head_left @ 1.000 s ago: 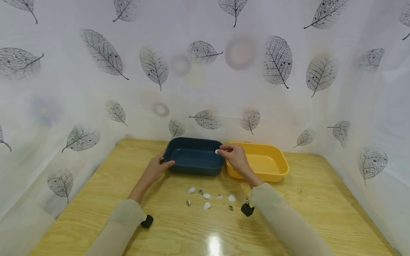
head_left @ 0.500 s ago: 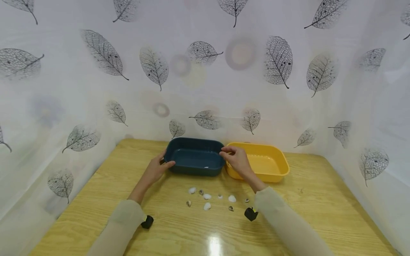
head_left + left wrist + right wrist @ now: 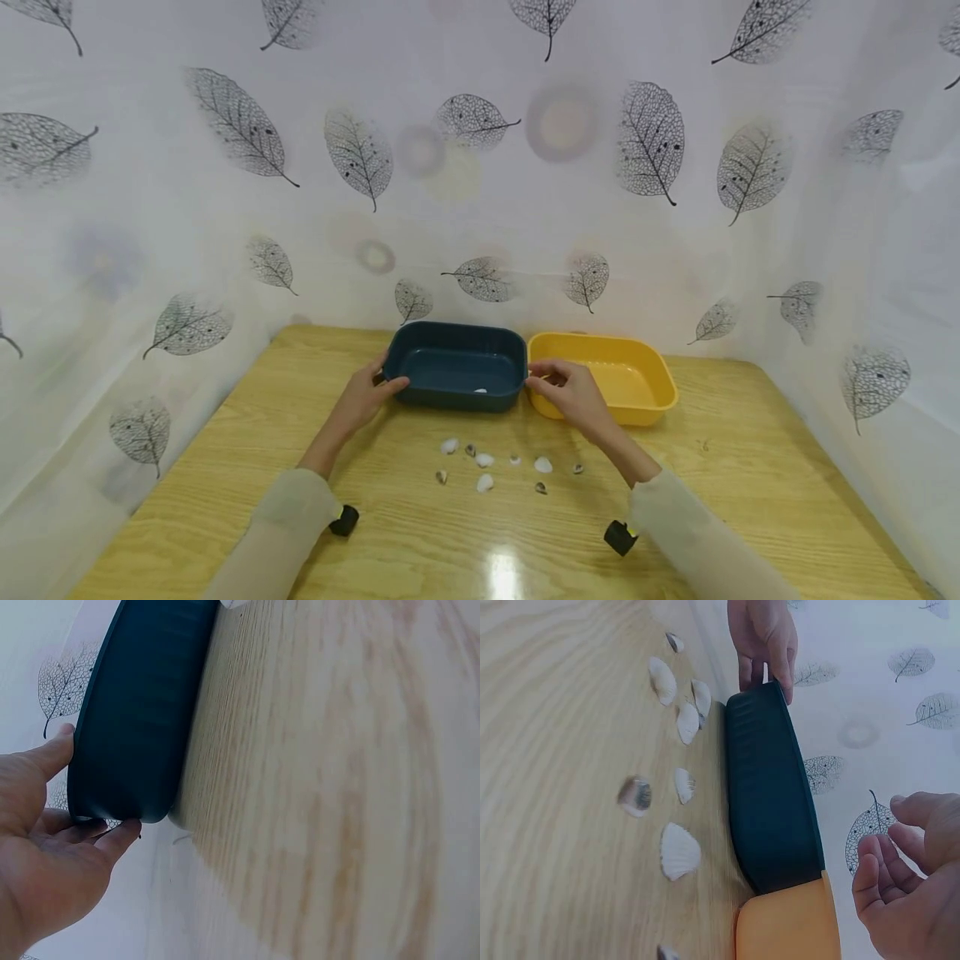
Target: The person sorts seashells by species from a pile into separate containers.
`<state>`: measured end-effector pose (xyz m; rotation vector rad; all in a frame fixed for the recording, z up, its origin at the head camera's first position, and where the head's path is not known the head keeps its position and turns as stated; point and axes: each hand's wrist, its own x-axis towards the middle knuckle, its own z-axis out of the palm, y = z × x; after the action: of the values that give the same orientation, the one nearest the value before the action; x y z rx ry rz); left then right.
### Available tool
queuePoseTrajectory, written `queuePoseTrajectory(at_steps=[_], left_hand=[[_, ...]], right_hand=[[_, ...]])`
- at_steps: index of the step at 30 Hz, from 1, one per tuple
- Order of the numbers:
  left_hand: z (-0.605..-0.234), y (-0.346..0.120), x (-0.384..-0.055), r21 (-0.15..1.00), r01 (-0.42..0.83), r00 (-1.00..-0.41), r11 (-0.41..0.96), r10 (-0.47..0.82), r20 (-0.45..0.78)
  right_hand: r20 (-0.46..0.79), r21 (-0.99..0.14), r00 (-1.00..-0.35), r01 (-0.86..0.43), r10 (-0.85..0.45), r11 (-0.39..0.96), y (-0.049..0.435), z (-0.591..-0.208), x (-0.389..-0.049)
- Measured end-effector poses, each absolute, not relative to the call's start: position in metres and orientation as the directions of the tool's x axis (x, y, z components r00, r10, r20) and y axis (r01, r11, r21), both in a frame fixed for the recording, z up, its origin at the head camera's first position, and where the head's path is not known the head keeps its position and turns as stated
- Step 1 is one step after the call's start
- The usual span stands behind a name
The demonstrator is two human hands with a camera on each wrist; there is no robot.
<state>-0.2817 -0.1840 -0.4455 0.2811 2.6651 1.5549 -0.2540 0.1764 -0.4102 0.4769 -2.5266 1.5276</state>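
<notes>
Shell (image 3: 481,391) in blue tub (image 3: 442,401): 1 in so far, approx. 9 other shells (image 3: 485,482) on surface (image 3: 420,542), still out. L hand (image 3: 364,398) grips tub's end, thumb opp. fingers; R hand (image 3: 576,398) by yellow tub (image 3: 637,414), fingers loosely bent, thumb apart, w/ nothing held.

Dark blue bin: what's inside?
In the dark blue bin, one small white piece, likely a shell, shows by the near wall. That wall covers the strip of floor right behind it; anything there can't be seen.
</notes>
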Motion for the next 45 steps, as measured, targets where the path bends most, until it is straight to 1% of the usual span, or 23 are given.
queuePoseTrajectory(at_steps=[7,13,21,28,33,39,45], left_hand=[[-0.446,-0.182,-0.282,0.869,0.148,-0.98,0.473,0.185,0.067],[-0.448,-0.183,-0.284,0.865,0.152,-0.981,0.478,0.181,0.072],[-0.448,-0.186,-0.283,0.854,0.142,-0.983,0.501,0.17,0.063],[-0.448,-0.185,-0.283,0.86,0.146,-0.982,0.489,0.177,0.066],[-0.451,-0.184,-0.285,0.865,0.16,-0.979,0.476,0.186,0.078],[-0.45,-0.183,-0.284,0.872,0.152,-0.98,0.466,0.185,0.072],[-0.451,-0.185,-0.284,0.876,0.137,-0.982,0.462,0.179,0.059]], right_hand=[[0.235,-0.859,-0.946,-0.31,-0.224,0.407,0.192,-0.416,-0.231],[0.222,-0.847,-0.943,-0.313,-0.248,0.43,0.207,-0.427,-0.219],[0.168,-0.835,-0.944,-0.289,-0.284,0.468,0.22,-0.437,-0.206],[0.21,-0.788,-0.912,-0.372,-0.353,0.49,0.224,-0.444,-0.201],[0.242,-0.764,-0.893,-0.416,-0.38,0.493,0.222,-0.45,-0.198],[0.25,-0.768,-0.888,-0.425,-0.386,0.48,0.22,-0.457,-0.197],[0.233,-0.743,-0.891,-0.422,-0.391,0.52,0.215,-0.46,-0.196]])
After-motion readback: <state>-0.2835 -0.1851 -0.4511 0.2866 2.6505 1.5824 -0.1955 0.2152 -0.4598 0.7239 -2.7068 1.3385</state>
